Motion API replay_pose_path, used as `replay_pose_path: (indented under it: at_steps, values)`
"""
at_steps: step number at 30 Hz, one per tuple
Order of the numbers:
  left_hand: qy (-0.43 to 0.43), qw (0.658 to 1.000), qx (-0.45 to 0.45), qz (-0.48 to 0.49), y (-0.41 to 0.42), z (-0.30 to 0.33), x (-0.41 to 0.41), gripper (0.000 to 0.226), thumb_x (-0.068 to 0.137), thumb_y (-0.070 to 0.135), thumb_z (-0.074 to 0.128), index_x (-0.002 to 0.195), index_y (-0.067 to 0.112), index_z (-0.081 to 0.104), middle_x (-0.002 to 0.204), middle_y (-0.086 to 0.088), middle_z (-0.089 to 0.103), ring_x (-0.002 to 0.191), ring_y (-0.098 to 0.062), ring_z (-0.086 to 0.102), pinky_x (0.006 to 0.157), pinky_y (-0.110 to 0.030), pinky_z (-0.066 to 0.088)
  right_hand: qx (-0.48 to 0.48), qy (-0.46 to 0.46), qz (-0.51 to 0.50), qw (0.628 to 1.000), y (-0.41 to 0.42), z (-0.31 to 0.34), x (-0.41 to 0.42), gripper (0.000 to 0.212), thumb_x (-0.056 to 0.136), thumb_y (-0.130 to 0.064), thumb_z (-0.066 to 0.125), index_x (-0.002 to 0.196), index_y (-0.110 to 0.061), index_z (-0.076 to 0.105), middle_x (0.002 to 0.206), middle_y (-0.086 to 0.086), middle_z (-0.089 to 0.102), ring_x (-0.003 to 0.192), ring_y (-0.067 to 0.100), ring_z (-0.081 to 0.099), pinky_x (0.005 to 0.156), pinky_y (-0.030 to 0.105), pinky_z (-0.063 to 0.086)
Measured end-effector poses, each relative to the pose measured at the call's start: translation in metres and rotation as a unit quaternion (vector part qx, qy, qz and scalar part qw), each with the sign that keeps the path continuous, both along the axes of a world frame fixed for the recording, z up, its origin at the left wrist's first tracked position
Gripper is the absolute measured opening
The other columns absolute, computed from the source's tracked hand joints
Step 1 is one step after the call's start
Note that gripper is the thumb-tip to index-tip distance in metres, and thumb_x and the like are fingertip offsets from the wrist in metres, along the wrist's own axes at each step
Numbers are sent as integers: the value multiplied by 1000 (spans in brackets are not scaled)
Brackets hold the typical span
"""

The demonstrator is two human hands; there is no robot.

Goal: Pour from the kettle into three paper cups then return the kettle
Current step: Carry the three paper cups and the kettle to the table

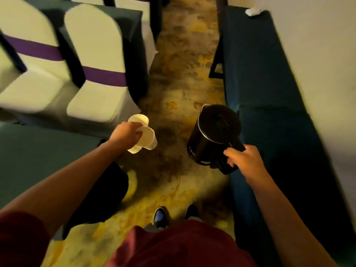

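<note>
- Kettle point(213, 135): dark, glossy body with a thin bright metal rim; matt black plastic-looking handle.
- Paper cups point(143, 134): white, matt paper.
- Chair covers point(96, 54), far left: smooth cream cloth with purple cloth sashes.
- Right tabletop point(269, 93): dark blue matt cloth.
- Floor point(179, 74): mottled yellow-brown carpet.

Black kettle point(213, 132), lid closed, held upright above patterned carpet; white paper cups point(143, 134) bunched together, tilted, left of it

Two paper cups point(143, 132), one kettle point(215, 135), two chairs point(92, 74).
</note>
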State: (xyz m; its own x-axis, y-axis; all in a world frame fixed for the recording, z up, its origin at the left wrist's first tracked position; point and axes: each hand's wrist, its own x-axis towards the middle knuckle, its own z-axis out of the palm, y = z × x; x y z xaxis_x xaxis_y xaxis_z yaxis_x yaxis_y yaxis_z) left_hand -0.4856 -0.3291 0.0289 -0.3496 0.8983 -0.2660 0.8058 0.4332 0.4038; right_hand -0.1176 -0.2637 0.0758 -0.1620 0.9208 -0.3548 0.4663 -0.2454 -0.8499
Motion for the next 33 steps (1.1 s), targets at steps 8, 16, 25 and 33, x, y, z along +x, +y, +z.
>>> replay_pose_path:
  at_steps: [8, 16, 25, 33]
  values:
    - [6, 981, 16, 195, -102, -2, -53, 28, 97, 29, 56, 118, 16, 68, 108, -19, 69, 96, -40, 67, 77, -39, 50, -4, -13, 188, 982, -10, -10, -88, 31, 67, -28, 67, 41, -16, 54, 47, 7, 54, 51, 24, 53, 58, 38, 44]
    - [45, 939, 11, 342, -235, -1, -98, 15, 90, 25, 60, 95, 16, 71, 87, -18, 70, 77, -40, 65, 65, -33, 45, -31, 2, 305, 952, -43, -21, -188, 36, 70, -22, 68, 40, -19, 48, 45, 2, 47, 50, 22, 47, 56, 38, 39]
    - [58, 933, -6, 356, -332, -29, -176, 21, 92, 23, 62, 106, 15, 73, 94, -19, 72, 85, -41, 67, 65, -34, 41, -50, 2, 330, 943, -119, -30, -302, 40, 76, -18, 70, 40, -19, 53, 43, -1, 49, 52, 25, 49, 60, 41, 43]
    - [34, 964, -26, 263, -367, -46, -262, 25, 93, 26, 60, 114, 17, 71, 101, -19, 72, 87, -40, 68, 75, -41, 56, -27, -19, 215, 976, -218, -38, -388, 25, 69, -31, 69, 49, -17, 62, 49, -1, 62, 55, 22, 61, 62, 39, 50]
